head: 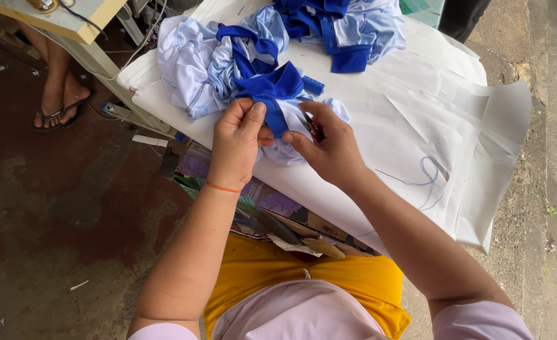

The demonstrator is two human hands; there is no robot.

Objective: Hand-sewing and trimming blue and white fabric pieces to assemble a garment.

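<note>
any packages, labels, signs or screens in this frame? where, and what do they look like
No signs or screens show.
Flattened printed cardboard: under the white paper sheets at the table's near edge, purple, green and brown panels; probably old packaging.
No label is visible on the blue-and-white garment that the left hand and right hand pinch.

Table [417, 75] covered in white paper sheets [410, 132], overhanging the right edge. Crumpled light-blue and royal-blue garment [228, 63] directly on the paper, just above and left of the grip. Second blue-and-white garment pile [348, 28] further up, beyond the grip. Loose blue thread [426, 179] on the paper, right of the grip, well apart.
</note>
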